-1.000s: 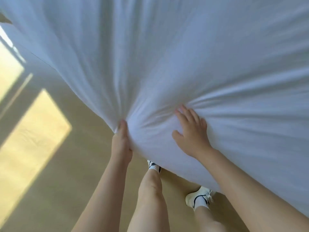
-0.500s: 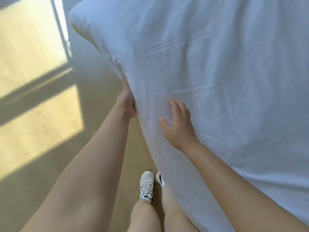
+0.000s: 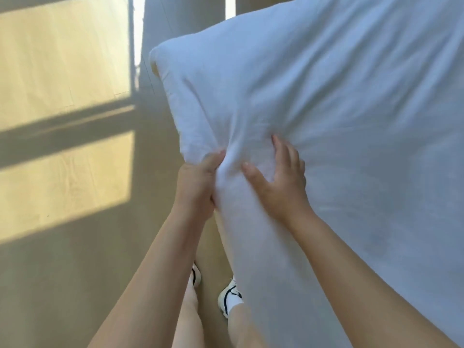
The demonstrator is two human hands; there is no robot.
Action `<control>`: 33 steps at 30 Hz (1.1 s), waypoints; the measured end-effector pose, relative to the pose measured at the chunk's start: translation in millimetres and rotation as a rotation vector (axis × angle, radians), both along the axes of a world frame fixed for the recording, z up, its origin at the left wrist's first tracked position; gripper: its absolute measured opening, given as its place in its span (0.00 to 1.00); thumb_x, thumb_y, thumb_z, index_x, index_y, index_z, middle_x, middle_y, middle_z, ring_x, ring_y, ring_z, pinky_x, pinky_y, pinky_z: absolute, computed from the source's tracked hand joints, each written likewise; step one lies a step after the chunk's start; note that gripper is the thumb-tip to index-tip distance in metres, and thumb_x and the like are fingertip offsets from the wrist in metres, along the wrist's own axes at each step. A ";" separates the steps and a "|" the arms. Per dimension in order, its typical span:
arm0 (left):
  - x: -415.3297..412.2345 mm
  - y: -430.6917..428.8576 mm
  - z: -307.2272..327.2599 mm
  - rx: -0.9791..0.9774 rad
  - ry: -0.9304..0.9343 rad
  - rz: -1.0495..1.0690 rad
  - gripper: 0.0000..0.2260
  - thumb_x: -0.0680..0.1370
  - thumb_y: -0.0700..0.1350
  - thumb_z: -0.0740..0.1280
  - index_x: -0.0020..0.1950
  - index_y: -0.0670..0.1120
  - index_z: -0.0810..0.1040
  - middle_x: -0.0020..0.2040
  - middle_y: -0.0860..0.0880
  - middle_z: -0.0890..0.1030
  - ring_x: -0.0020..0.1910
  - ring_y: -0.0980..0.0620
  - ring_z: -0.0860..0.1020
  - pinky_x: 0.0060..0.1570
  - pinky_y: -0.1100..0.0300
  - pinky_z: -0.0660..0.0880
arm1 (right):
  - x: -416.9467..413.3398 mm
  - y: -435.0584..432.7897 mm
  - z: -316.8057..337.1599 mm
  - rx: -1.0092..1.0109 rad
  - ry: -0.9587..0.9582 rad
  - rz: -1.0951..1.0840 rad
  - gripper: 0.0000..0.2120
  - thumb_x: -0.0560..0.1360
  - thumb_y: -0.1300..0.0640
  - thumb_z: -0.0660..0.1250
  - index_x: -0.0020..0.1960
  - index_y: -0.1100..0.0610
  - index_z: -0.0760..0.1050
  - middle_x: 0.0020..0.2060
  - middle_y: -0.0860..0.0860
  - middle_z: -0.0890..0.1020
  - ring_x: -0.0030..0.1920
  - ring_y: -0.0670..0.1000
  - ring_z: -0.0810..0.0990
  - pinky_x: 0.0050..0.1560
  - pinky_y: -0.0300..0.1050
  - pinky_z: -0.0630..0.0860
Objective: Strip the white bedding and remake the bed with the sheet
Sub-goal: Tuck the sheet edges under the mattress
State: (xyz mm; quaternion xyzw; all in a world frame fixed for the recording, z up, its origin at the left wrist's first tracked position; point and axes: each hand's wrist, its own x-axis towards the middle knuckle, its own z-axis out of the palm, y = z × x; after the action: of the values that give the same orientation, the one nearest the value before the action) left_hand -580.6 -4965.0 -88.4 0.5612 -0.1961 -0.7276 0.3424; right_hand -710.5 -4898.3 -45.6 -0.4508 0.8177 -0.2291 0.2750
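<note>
Above the sunlit floor (image 3: 62, 184), the white sheet (image 3: 351, 109) is now bunched at its near edge and gripped by the left hand (image 3: 197, 187), where earlier it lay smooth; the right hand (image 3: 278, 184) is kept spread open, pressed on the fabric just beside.

The white sheet (image 3: 351, 121) runs off the top, right and bottom edges and covers whatever lies beneath it, and its folds are blurred where they bunch. The left hand (image 3: 195, 187) grips that bunched fold, which hides its fingertips. One shoe (image 3: 196, 276) is mostly hidden behind the left forearm (image 3: 150, 272), the other shoe (image 3: 229, 297) partly behind the sheet's hanging edge.
</note>
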 end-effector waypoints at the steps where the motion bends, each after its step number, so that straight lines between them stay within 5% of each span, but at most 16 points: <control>1: 13.9 2.2 -11.4 0.044 -0.004 0.028 0.15 0.66 0.46 0.77 0.48 0.39 0.84 0.50 0.40 0.84 0.49 0.44 0.83 0.44 0.52 0.80 | 1.8 -3.6 -5.8 0.057 0.048 0.028 0.43 0.67 0.30 0.55 0.76 0.48 0.52 0.75 0.51 0.55 0.73 0.51 0.52 0.71 0.54 0.52; 4: 19.6 -14.3 -64.6 0.355 -0.135 0.082 0.16 0.76 0.42 0.69 0.62 0.35 0.76 0.61 0.38 0.78 0.59 0.41 0.78 0.58 0.49 0.75 | 9.4 -2.4 -42.1 0.478 0.123 0.245 0.40 0.74 0.36 0.57 0.77 0.46 0.41 0.77 0.49 0.41 0.76 0.53 0.40 0.72 0.62 0.45; 6: 11.3 -38.1 -84.6 0.463 -0.263 0.051 0.15 0.79 0.42 0.65 0.63 0.35 0.74 0.61 0.39 0.77 0.58 0.42 0.77 0.55 0.53 0.75 | 13.7 -2.1 -64.5 0.590 0.140 0.287 0.39 0.76 0.37 0.56 0.76 0.45 0.37 0.76 0.48 0.36 0.75 0.53 0.35 0.71 0.63 0.41; 8: 3.4 -80.3 -93.9 0.412 -0.266 0.098 0.18 0.80 0.49 0.62 0.62 0.37 0.75 0.58 0.42 0.79 0.55 0.44 0.79 0.49 0.55 0.76 | 17.9 -8.3 -77.9 0.530 0.163 0.268 0.37 0.76 0.38 0.55 0.76 0.44 0.36 0.76 0.46 0.36 0.74 0.50 0.33 0.71 0.61 0.39; 10: 5.3 -125.5 -86.8 0.286 -0.077 0.121 0.29 0.78 0.64 0.56 0.64 0.42 0.75 0.59 0.45 0.80 0.57 0.45 0.79 0.54 0.54 0.77 | 22.7 -19.5 -80.2 0.469 0.187 0.284 0.37 0.76 0.39 0.55 0.76 0.43 0.36 0.76 0.45 0.36 0.73 0.46 0.33 0.71 0.58 0.37; 12: 2.8 -161.7 -65.9 0.183 0.002 0.031 0.33 0.74 0.69 0.58 0.64 0.44 0.75 0.60 0.46 0.80 0.57 0.48 0.80 0.58 0.52 0.76 | 27.3 -40.3 -78.5 0.437 0.172 0.307 0.38 0.76 0.40 0.56 0.76 0.44 0.36 0.76 0.45 0.36 0.74 0.46 0.33 0.72 0.56 0.37; 14: -6.6 -181.2 -44.0 0.164 -0.076 -0.044 0.27 0.76 0.59 0.65 0.65 0.40 0.74 0.61 0.43 0.79 0.57 0.47 0.79 0.59 0.51 0.75 | 33.3 -70.0 -71.4 0.430 0.140 0.306 0.39 0.76 0.40 0.58 0.76 0.44 0.36 0.76 0.45 0.37 0.75 0.47 0.35 0.72 0.54 0.39; 16: -12.6 -180.7 -22.1 0.188 0.065 -0.061 0.17 0.79 0.46 0.64 0.64 0.37 0.75 0.60 0.40 0.79 0.57 0.44 0.79 0.58 0.50 0.76 | 40.2 -102.0 -58.3 0.370 0.110 0.250 0.43 0.74 0.38 0.63 0.74 0.44 0.36 0.77 0.47 0.40 0.76 0.49 0.39 0.73 0.53 0.43; 21: 42.8 -190.1 -9.4 0.022 0.346 -0.128 0.13 0.70 0.44 0.74 0.53 0.42 0.83 0.54 0.43 0.83 0.53 0.46 0.82 0.48 0.54 0.79 | 51.5 -132.9 -26.1 -0.083 0.244 0.163 0.43 0.67 0.29 0.60 0.74 0.51 0.56 0.74 0.54 0.58 0.74 0.58 0.56 0.71 0.56 0.52; 24: 54.6 -196.8 -68.2 0.215 -0.096 -0.017 0.09 0.71 0.40 0.74 0.51 0.41 0.82 0.52 0.42 0.83 0.46 0.49 0.83 0.48 0.54 0.77 | 53.1 -126.0 -44.5 0.307 0.216 0.304 0.43 0.70 0.31 0.59 0.76 0.42 0.40 0.77 0.49 0.43 0.76 0.52 0.40 0.72 0.59 0.41; 27: 18.9 -201.1 -130.5 0.294 -0.471 -0.150 0.17 0.74 0.48 0.72 0.57 0.39 0.78 0.56 0.42 0.81 0.52 0.47 0.80 0.50 0.57 0.74 | 52.3 -116.9 -82.5 0.655 0.273 0.423 0.42 0.73 0.31 0.53 0.64 0.40 0.20 0.71 0.45 0.25 0.67 0.47 0.19 0.68 0.57 0.27; 31: -12.4 -206.8 -161.7 0.306 -0.515 -0.325 0.24 0.77 0.53 0.64 0.67 0.40 0.71 0.63 0.44 0.76 0.63 0.44 0.74 0.59 0.56 0.71 | 56.0 -133.1 -108.8 0.621 0.358 0.626 0.41 0.76 0.35 0.52 0.72 0.45 0.25 0.70 0.45 0.25 0.63 0.50 0.15 0.60 0.54 0.16; 33: -7.9 -229.8 -161.7 0.239 -0.223 -0.106 0.16 0.78 0.48 0.60 0.61 0.42 0.76 0.57 0.46 0.79 0.61 0.46 0.76 0.55 0.57 0.73 | 59.0 -144.7 -115.3 0.627 0.414 0.684 0.39 0.77 0.40 0.55 0.77 0.49 0.36 0.75 0.49 0.34 0.66 0.53 0.18 0.60 0.57 0.18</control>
State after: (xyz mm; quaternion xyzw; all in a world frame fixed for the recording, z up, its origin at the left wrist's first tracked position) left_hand -588.4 -5194.8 -250.1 0.6639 -0.1745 -0.6961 0.2104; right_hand -651.5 -5042.9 -160.9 -0.6247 0.6900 0.2248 0.2883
